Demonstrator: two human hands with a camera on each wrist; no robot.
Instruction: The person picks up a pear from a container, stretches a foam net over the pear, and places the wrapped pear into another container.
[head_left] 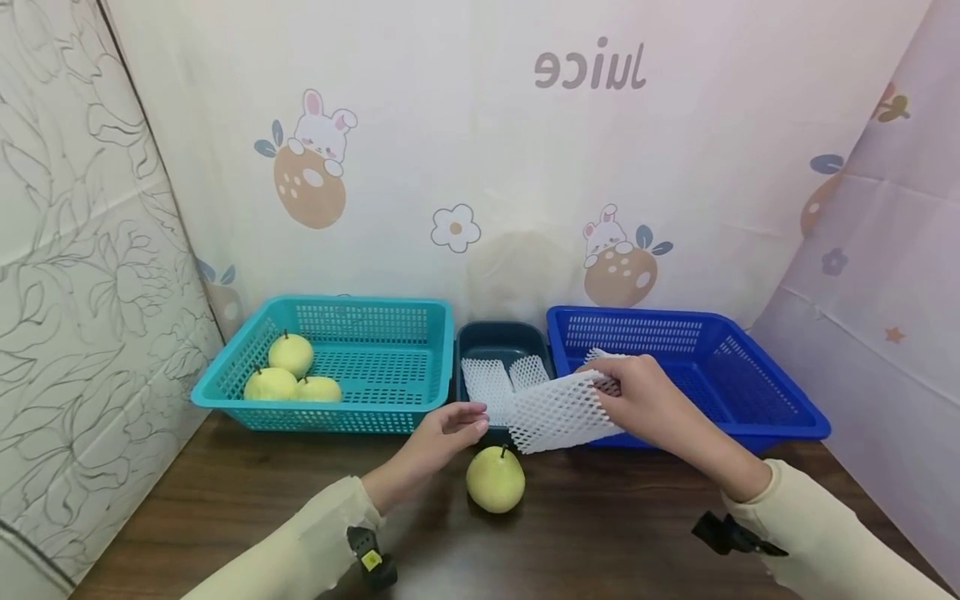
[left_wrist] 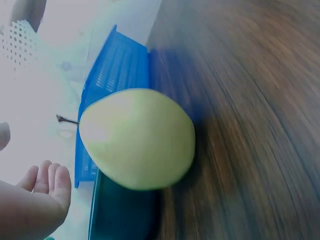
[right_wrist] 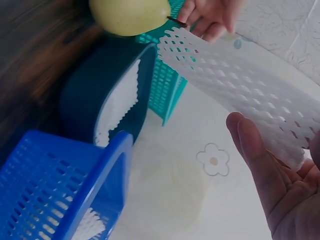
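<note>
My right hand [head_left: 654, 402] pinches a white foam fruit net [head_left: 561, 414] at its right end, stretched out flat over the front of a small dark tray. Near the net's other end my left hand [head_left: 429, 447] hovers with relaxed fingers, holding nothing. Whether its fingertips touch the net cannot be made out. A yellow-green pear [head_left: 495, 480] stands upright on the wooden table just below both, stem up. In the left wrist view the pear [left_wrist: 137, 140] fills the middle, beside the left hand [left_wrist: 37, 205]. The right wrist view shows the net's [right_wrist: 235, 85] open, scalloped end.
Behind the pear, the dark tray [head_left: 504, 328] holds more foam nets [head_left: 487, 385]. A turquoise basket [head_left: 390, 407] at left contains three pears [head_left: 291, 355]. To the right is a blue basket [head_left: 780, 427], with white foam netting [right_wrist: 90, 226] inside it. A printed curtain stands behind.
</note>
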